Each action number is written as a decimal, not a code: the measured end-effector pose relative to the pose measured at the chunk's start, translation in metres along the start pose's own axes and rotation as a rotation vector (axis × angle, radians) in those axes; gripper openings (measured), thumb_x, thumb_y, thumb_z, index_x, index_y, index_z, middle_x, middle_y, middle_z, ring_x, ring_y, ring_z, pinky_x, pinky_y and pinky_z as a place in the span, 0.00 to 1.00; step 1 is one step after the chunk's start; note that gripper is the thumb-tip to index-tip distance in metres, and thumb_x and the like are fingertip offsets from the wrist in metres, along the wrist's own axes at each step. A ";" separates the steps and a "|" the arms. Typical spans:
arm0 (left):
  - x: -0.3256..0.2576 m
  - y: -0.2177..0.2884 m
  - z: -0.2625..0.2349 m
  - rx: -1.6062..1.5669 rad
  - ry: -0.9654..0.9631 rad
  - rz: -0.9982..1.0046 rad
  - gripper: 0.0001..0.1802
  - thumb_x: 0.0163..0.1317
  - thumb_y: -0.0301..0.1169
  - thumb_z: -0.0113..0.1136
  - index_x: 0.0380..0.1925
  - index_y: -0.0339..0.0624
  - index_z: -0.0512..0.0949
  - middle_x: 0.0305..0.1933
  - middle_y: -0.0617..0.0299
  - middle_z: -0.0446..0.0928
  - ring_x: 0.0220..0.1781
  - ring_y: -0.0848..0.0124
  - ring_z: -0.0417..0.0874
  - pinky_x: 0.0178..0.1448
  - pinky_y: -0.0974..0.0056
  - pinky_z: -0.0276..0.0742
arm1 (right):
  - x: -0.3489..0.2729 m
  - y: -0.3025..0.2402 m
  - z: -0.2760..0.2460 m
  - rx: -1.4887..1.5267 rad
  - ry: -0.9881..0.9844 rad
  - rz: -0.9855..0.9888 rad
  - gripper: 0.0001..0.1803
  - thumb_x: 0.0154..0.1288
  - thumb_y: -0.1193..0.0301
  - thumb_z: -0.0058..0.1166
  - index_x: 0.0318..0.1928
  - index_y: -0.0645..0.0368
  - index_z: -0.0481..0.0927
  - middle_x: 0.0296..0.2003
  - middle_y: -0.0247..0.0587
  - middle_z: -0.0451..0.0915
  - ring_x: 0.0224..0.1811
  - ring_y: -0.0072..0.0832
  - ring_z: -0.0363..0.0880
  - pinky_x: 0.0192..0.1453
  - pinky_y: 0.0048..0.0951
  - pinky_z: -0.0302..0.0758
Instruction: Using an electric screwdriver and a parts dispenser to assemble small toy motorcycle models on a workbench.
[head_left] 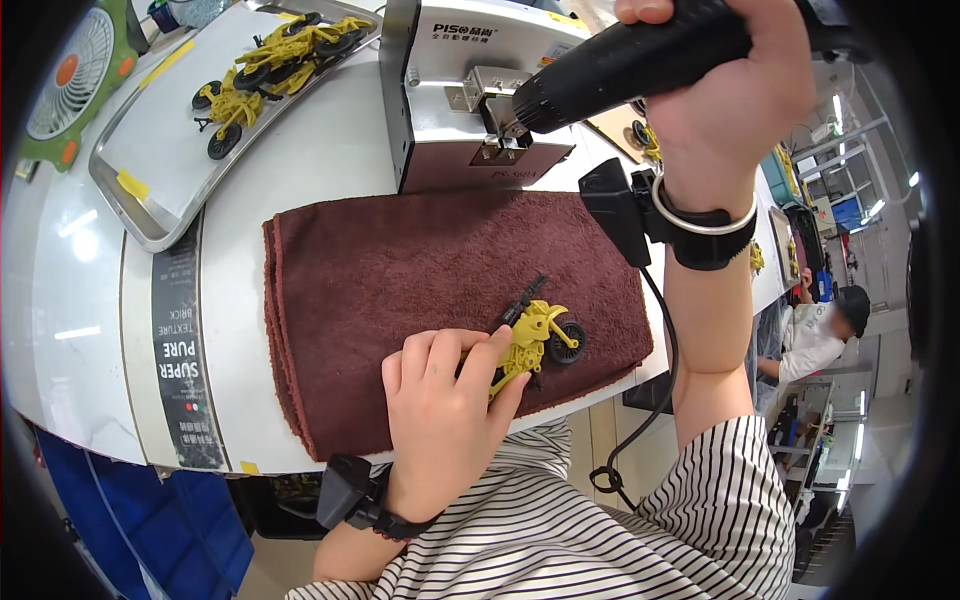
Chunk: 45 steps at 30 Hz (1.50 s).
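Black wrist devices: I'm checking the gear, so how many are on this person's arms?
2: the left wrist device, behind the left hand, and the right wrist device, behind the right hand. Sleeves might hide others.

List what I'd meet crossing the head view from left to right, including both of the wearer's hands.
Green fan → metal tray → left hand → yellow toy motorcycle under its fingers → right hand → co-worker in a light top.
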<state>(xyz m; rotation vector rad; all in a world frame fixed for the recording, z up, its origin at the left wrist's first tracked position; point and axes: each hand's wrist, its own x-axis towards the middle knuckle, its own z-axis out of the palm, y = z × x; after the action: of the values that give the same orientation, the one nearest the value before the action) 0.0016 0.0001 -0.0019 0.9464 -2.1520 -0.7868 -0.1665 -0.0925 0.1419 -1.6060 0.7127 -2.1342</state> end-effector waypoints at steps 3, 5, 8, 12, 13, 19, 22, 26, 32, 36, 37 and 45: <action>0.000 0.001 0.000 0.016 0.004 0.020 0.21 0.44 0.34 0.69 0.42 0.46 0.79 0.37 0.68 0.73 0.42 0.67 0.71 0.44 0.61 0.62 | 0.006 0.001 -0.009 -0.046 -0.008 0.031 0.11 0.57 0.71 0.51 0.37 0.65 0.70 0.23 0.41 0.71 0.19 0.32 0.74 0.26 0.29 0.73; 0.000 0.000 0.000 0.019 0.000 0.010 0.21 0.44 0.33 0.69 0.42 0.46 0.79 0.37 0.68 0.72 0.42 0.67 0.71 0.45 0.61 0.62 | 0.003 -0.004 -0.002 0.013 0.041 0.167 0.11 0.57 0.71 0.50 0.37 0.66 0.69 0.22 0.41 0.71 0.19 0.32 0.74 0.26 0.29 0.73; -0.001 -0.002 0.001 0.019 0.011 0.007 0.21 0.44 0.34 0.70 0.42 0.46 0.79 0.38 0.69 0.72 0.42 0.67 0.71 0.45 0.61 0.62 | -0.003 -0.023 0.008 -0.068 0.061 0.271 0.10 0.57 0.70 0.49 0.35 0.65 0.70 0.21 0.39 0.70 0.19 0.31 0.73 0.26 0.30 0.73; 0.000 0.000 0.003 0.005 -0.001 0.017 0.21 0.44 0.33 0.70 0.42 0.47 0.79 0.38 0.69 0.72 0.43 0.68 0.71 0.45 0.61 0.62 | -0.026 -0.076 -0.034 -0.158 -0.163 0.392 0.14 0.58 0.65 0.49 0.40 0.58 0.63 0.30 0.35 0.65 0.26 0.23 0.68 0.37 0.29 0.64; 0.001 0.004 0.003 -0.017 -0.006 0.024 0.22 0.43 0.32 0.71 0.42 0.47 0.79 0.37 0.69 0.73 0.42 0.68 0.72 0.46 0.61 0.62 | -0.032 -0.098 -0.042 -0.112 -0.188 0.405 0.15 0.55 0.67 0.51 0.40 0.58 0.62 0.29 0.35 0.66 0.24 0.23 0.69 0.35 0.28 0.65; 0.002 -0.002 -0.001 0.044 -0.012 -0.023 0.23 0.41 0.32 0.72 0.42 0.45 0.80 0.37 0.67 0.74 0.42 0.67 0.72 0.47 0.61 0.62 | -0.082 -0.103 -0.048 -0.010 -0.142 0.232 0.16 0.47 0.74 0.56 0.35 0.57 0.63 0.24 0.34 0.69 0.17 0.24 0.72 0.25 0.23 0.73; 0.005 0.002 -0.001 0.043 -0.029 -0.014 0.23 0.41 0.31 0.72 0.41 0.45 0.80 0.37 0.66 0.74 0.42 0.67 0.72 0.47 0.61 0.62 | -0.089 -0.109 -0.051 -0.074 -0.141 0.247 0.16 0.47 0.74 0.56 0.35 0.57 0.63 0.24 0.34 0.69 0.17 0.24 0.73 0.25 0.23 0.73; 0.002 0.002 0.000 0.078 -0.063 -0.030 0.22 0.43 0.34 0.70 0.42 0.47 0.80 0.38 0.69 0.73 0.44 0.67 0.71 0.48 0.60 0.63 | -0.096 -0.104 -0.058 -0.086 -0.131 0.286 0.16 0.49 0.73 0.55 0.36 0.57 0.62 0.25 0.35 0.70 0.18 0.24 0.73 0.25 0.24 0.74; 0.001 0.002 0.000 0.075 -0.065 -0.020 0.22 0.43 0.34 0.70 0.43 0.46 0.80 0.38 0.69 0.73 0.44 0.67 0.71 0.48 0.60 0.62 | -0.101 -0.100 -0.059 -0.101 -0.127 0.337 0.17 0.50 0.73 0.55 0.37 0.57 0.61 0.26 0.36 0.69 0.19 0.25 0.73 0.27 0.26 0.75; 0.002 0.001 -0.001 0.074 -0.075 -0.026 0.22 0.44 0.34 0.70 0.43 0.46 0.80 0.38 0.69 0.73 0.44 0.67 0.71 0.47 0.60 0.62 | -0.099 -0.098 -0.062 -0.111 -0.185 0.357 0.17 0.50 0.72 0.55 0.36 0.56 0.61 0.26 0.36 0.69 0.19 0.25 0.73 0.27 0.27 0.75; 0.003 0.002 -0.001 0.065 -0.062 -0.026 0.22 0.42 0.33 0.71 0.42 0.45 0.80 0.38 0.67 0.73 0.43 0.67 0.71 0.47 0.60 0.62 | -0.099 -0.097 -0.061 -0.106 -0.186 0.360 0.17 0.50 0.72 0.55 0.36 0.56 0.61 0.26 0.36 0.69 0.19 0.25 0.73 0.27 0.27 0.75; 0.005 0.002 0.000 0.059 -0.056 -0.026 0.23 0.41 0.31 0.72 0.41 0.45 0.80 0.37 0.66 0.74 0.42 0.67 0.71 0.47 0.61 0.61 | -0.101 -0.091 -0.061 -0.091 -0.201 0.348 0.17 0.52 0.73 0.57 0.36 0.57 0.62 0.26 0.36 0.69 0.19 0.25 0.74 0.27 0.25 0.77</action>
<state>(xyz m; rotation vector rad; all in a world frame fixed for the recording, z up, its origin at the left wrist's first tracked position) -0.0021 -0.0028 0.0017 0.9955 -2.2260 -0.7745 -0.1966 0.0484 0.1046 -1.5794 0.9543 -1.6907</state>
